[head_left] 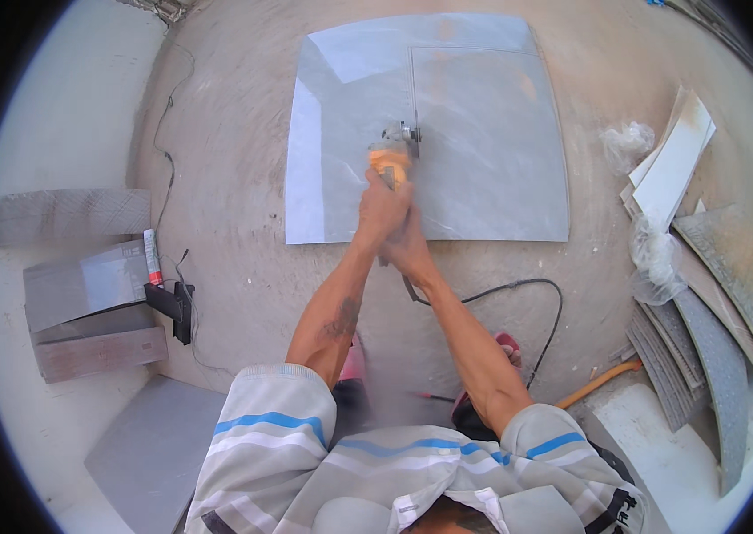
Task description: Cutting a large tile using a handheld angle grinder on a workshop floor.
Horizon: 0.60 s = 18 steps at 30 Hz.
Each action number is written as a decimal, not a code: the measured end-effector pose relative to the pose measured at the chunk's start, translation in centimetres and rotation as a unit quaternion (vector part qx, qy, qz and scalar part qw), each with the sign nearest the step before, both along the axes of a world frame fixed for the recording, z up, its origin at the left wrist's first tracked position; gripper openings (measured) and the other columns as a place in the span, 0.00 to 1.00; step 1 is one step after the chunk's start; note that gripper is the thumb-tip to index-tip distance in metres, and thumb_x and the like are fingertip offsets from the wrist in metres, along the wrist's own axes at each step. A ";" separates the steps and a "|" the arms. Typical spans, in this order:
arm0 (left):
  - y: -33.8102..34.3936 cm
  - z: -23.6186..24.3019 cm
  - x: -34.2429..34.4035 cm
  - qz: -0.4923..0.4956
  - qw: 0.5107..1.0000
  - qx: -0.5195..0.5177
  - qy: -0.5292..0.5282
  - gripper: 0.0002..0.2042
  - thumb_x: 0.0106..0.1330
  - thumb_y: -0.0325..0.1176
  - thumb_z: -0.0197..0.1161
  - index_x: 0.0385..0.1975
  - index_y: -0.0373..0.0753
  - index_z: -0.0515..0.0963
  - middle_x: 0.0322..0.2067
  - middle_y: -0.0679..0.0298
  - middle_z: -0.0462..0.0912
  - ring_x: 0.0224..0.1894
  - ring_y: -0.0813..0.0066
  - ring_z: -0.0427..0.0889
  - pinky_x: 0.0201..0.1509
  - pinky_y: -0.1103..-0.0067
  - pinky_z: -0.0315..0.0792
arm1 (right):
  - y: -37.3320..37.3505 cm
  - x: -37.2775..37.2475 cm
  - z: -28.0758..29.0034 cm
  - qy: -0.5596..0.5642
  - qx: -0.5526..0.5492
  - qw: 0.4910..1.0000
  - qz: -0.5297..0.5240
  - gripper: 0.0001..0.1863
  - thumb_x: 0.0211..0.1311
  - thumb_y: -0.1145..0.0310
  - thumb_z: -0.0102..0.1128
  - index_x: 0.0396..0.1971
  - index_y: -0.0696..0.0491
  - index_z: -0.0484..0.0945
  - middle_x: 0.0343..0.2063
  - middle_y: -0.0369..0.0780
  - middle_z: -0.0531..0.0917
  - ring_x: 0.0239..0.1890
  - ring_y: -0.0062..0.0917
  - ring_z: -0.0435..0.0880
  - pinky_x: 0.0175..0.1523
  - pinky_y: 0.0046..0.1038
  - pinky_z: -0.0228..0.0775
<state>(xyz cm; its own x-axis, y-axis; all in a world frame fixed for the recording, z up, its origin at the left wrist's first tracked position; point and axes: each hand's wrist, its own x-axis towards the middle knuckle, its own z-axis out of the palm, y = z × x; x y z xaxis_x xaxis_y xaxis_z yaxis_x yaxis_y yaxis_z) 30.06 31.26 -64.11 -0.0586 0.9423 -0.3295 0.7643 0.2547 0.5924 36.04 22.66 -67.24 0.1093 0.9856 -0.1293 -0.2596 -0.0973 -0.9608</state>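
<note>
A yellow angle grinder (pixel 390 159) is held in both my hands over a large glossy grey tile (pixel 492 169) lying flat on the floor. My left hand (pixel 382 212) is wrapped round the grinder's body, close behind its head. Just behind and to the right, my right hand (pixel 408 250) closes on the rear of the grinder, its fingers partly hidden and blurred. The disc stands edge-on at the tile's surface, near the lower end of a thin line that runs up and then turns right. Whether the disc touches the tile, I cannot tell.
A black cord (pixel 519 285) loops from the grinder toward my feet. Tile offcuts (pixel 705 329) and plastic wrap (pixel 655 258) lie at right, near a yellow-orange handle (pixel 603 383). More tile pieces (pixel 83 285), a white-and-red tube (pixel 153 258) and a thin cable (pixel 163 151) are at left.
</note>
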 end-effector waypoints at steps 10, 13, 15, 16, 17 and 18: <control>-0.9 -0.1 0.1 -0.011 1.000 0.005 -0.027 0.36 0.60 0.51 0.60 0.55 0.25 0.56 0.41 0.27 0.78 0.45 0.29 0.80 0.53 0.53 0.73 | -0.7 0.3 -1.4 0.018 -0.029 0.999 0.023 0.49 0.51 0.64 0.76 0.66 0.58 0.50 0.51 0.43 0.71 0.42 0.26 0.80 0.37 0.27 0.76; -0.8 -0.2 -0.3 -0.012 1.000 0.001 -0.012 0.35 0.61 0.49 0.62 0.55 0.27 0.56 0.41 0.32 0.80 0.45 0.34 0.81 0.53 0.55 0.74 | -0.4 0.2 -0.9 0.057 -0.075 0.994 0.052 0.55 0.46 0.64 0.79 0.69 0.58 0.48 0.55 0.44 0.70 0.49 0.28 0.76 0.45 0.29 0.74; -0.7 -0.2 0.1 -0.011 1.000 -0.007 0.004 0.36 0.61 0.48 0.63 0.56 0.25 0.56 0.41 0.32 0.80 0.46 0.34 0.81 0.54 0.55 0.73 | -0.5 0.4 -1.2 0.074 -0.092 0.991 0.061 0.62 0.42 0.62 0.83 0.72 0.58 0.46 0.60 0.46 0.69 0.60 0.31 0.72 0.57 0.32 0.73; -0.8 -0.1 -0.1 -0.009 1.000 -0.008 0.003 0.36 0.61 0.48 0.63 0.56 0.25 0.56 0.41 0.32 0.80 0.46 0.34 0.81 0.54 0.55 0.73 | -0.8 0.2 -1.1 0.076 -0.101 0.991 0.053 0.62 0.42 0.62 0.83 0.72 0.57 0.46 0.60 0.46 0.69 0.60 0.32 0.73 0.57 0.32 0.74; -0.9 0.0 -0.2 -0.008 1.000 -0.008 -0.003 0.36 0.60 0.48 0.63 0.56 0.25 0.56 0.41 0.32 0.80 0.46 0.34 0.81 0.54 0.55 0.73 | -0.9 0.0 -0.9 0.078 -0.109 0.990 0.045 0.62 0.42 0.62 0.83 0.72 0.57 0.46 0.60 0.46 0.69 0.60 0.32 0.73 0.57 0.33 0.74; -1.0 0.1 -0.5 -0.006 1.000 -0.008 -0.008 0.36 0.60 0.48 0.63 0.57 0.25 0.56 0.41 0.31 0.80 0.46 0.34 0.81 0.54 0.55 0.73 | -0.9 -0.2 -0.8 0.078 -0.109 0.990 0.046 0.62 0.42 0.62 0.83 0.72 0.57 0.46 0.60 0.46 0.69 0.60 0.32 0.73 0.57 0.33 0.74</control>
